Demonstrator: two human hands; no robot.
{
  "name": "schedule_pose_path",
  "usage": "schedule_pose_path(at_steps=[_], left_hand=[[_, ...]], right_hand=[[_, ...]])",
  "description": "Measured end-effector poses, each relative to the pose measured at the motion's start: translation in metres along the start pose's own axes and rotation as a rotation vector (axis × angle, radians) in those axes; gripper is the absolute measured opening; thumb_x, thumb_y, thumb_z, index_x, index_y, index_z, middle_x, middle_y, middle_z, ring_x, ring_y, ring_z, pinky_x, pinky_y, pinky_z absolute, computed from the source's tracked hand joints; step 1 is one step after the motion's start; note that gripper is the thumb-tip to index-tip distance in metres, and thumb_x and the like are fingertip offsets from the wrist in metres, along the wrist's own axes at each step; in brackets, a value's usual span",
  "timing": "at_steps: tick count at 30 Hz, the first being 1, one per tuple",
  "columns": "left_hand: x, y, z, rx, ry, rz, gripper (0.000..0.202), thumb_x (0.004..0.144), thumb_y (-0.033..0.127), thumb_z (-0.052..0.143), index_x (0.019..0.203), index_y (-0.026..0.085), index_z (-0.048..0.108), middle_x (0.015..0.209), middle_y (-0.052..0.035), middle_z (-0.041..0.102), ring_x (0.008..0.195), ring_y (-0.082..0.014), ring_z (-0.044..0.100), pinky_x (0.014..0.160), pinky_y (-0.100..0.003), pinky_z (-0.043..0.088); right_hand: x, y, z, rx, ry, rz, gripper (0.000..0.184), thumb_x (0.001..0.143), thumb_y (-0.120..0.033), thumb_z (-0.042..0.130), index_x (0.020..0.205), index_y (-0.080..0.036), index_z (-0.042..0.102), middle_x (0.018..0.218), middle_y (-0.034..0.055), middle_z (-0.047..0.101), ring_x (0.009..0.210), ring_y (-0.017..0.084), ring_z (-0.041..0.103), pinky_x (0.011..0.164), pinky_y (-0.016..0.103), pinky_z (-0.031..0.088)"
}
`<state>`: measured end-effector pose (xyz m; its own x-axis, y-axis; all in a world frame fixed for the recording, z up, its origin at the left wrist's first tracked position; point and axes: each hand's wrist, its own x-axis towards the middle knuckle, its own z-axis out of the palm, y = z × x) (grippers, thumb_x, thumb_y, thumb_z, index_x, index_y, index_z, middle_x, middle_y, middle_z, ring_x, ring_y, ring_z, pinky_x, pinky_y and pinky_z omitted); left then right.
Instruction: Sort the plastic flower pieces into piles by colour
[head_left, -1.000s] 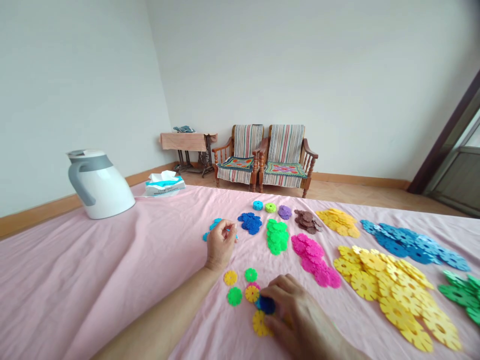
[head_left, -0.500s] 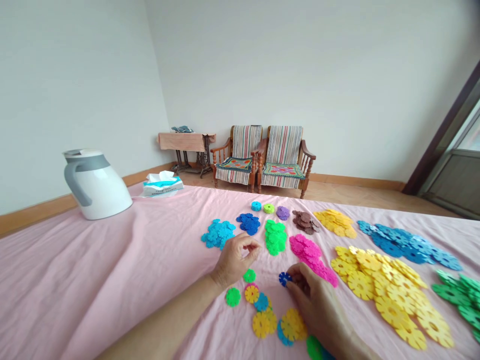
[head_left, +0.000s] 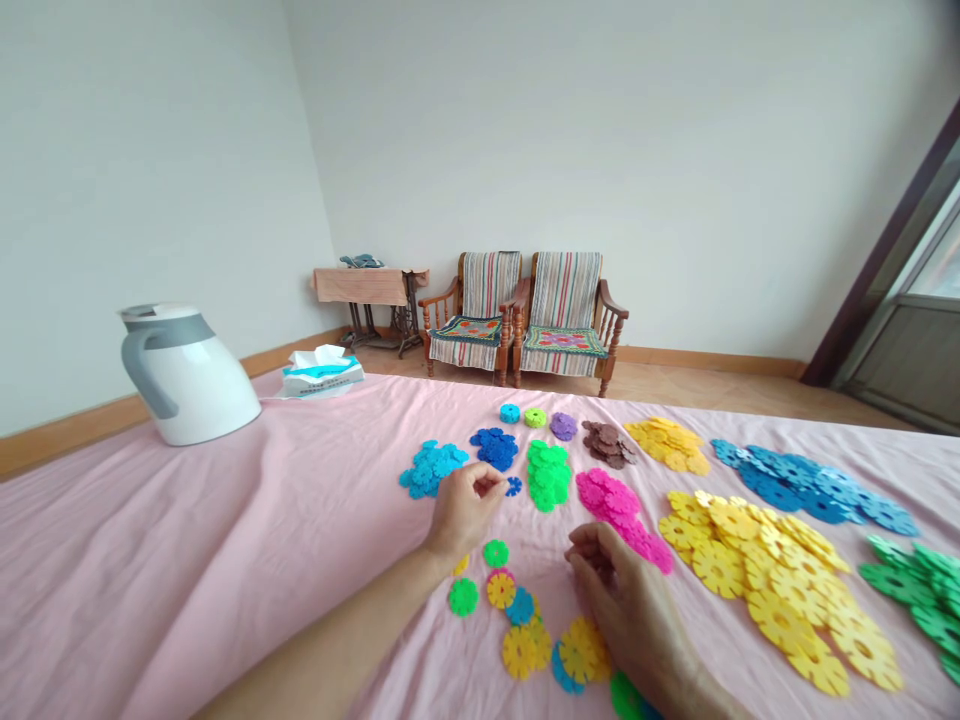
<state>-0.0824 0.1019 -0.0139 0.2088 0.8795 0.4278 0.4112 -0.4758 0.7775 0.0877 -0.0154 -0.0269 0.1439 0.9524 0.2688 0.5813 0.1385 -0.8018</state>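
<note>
My left hand (head_left: 466, 510) pinches a small dark blue notched disc (head_left: 514, 487) between thumb and fingertips, above the cloth just in front of the dark blue disc pile (head_left: 495, 449). To the right, my right hand (head_left: 626, 590) hovers with curled fingers slightly apart and nothing between them. It is close to the pink disc pile (head_left: 611, 500). A bright green pile (head_left: 549, 475) lies beyond the hands, and a light blue pile (head_left: 431, 468) sits left of my left hand. Loose mixed discs, among them a green disc (head_left: 463, 597) and a yellow disc (head_left: 517, 652), lie nearer me.
On the right spread a large yellow pile (head_left: 780, 570), a blue pile (head_left: 810, 482) and a green pile (head_left: 911, 590). Brown discs (head_left: 609, 444) lie farther back. A white jug (head_left: 199, 385) and a tissue box (head_left: 322, 375) stand at the left on the pink cloth (head_left: 315, 510).
The dark blue disc has passed from my right hand to my left hand. My right fingers have let go and moved slightly apart.
</note>
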Motion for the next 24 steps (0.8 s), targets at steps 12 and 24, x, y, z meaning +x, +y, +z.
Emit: schedule_pose_path(at_steps=[12, 24], left_hand=[[0.013, -0.019, -0.024, 0.097, 0.292, 0.067, 0.019, 0.08, 0.026, 0.051, 0.085, 0.018, 0.068, 0.08, -0.0037, 0.072, 0.073, -0.0165, 0.066, 0.069, -0.026, 0.051], [0.023, -0.047, -0.038, -0.008, 0.421, -0.06, 0.021, 0.078, 0.031, 0.051, 0.084, 0.016, 0.066, 0.07, -0.0026, 0.07, 0.065, -0.016, 0.065, 0.062, -0.024, 0.05]], right_hand=[[-0.006, -0.015, 0.002, -0.135, -0.145, -0.145, 0.017, 0.082, -0.021, 0.046, 0.085, -0.02, 0.063, 0.081, 0.0038, 0.062, 0.075, 0.017, 0.058, 0.065, 0.027, 0.046], [-0.011, -0.051, 0.009, -0.26, -0.344, -0.175, 0.012, 0.078, -0.019, 0.057, 0.085, -0.022, 0.066, 0.092, 0.0056, 0.06, 0.09, 0.021, 0.056, 0.076, 0.03, 0.044]])
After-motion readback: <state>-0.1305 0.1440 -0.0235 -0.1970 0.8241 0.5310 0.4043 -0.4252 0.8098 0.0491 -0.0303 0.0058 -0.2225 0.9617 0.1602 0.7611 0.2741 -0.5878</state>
